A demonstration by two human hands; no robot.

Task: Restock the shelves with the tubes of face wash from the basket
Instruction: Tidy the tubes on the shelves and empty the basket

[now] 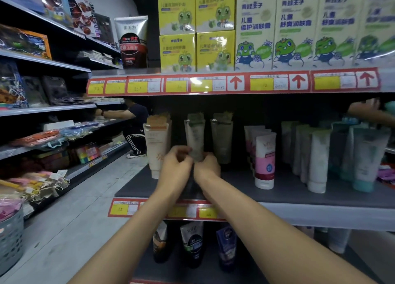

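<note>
At frame centre, the left hand (175, 166) and right hand (208, 166) pinch the lower end of a grey-green tube (195, 137) upright on the middle shelf (288, 190). The grey basket (10, 243) sits lower left, contents unclear.

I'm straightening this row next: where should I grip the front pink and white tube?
Grip the pink and white tube around its round lower body, just above the cap, coming straight from the front. It stands upright on its cap at the head of its row, with bare shelf before it.
</note>
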